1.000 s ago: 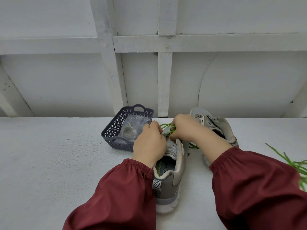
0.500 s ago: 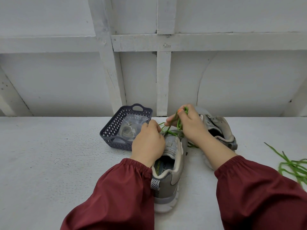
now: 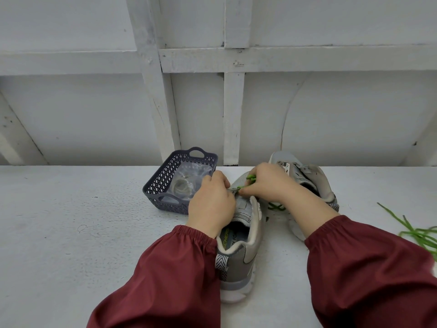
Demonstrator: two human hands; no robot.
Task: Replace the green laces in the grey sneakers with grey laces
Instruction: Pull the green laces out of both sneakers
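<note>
Right now our left hand (image 3: 211,204) grips the near sneaker (image 3: 250,252) by its upper, while our right hand (image 3: 267,183) pinches the green lace (image 3: 250,178) over the eyelets. The sneaker's long axis runs 6 to 12 o'clock on the desk (image 3: 71,233), toe away. We judge the lace pulls free toward 1 o'clock, the right hand being nearer. The grey laces (image 3: 182,184) wait in the basket (image 3: 160,183) at 10 o'clock.

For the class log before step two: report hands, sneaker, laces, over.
Left hand grips near sneaker, right hand pinches green lace at eyelets. Lace partly unthreaded. Clear bag sits in basket; loose green lace far right, nothing blocking.
</note>
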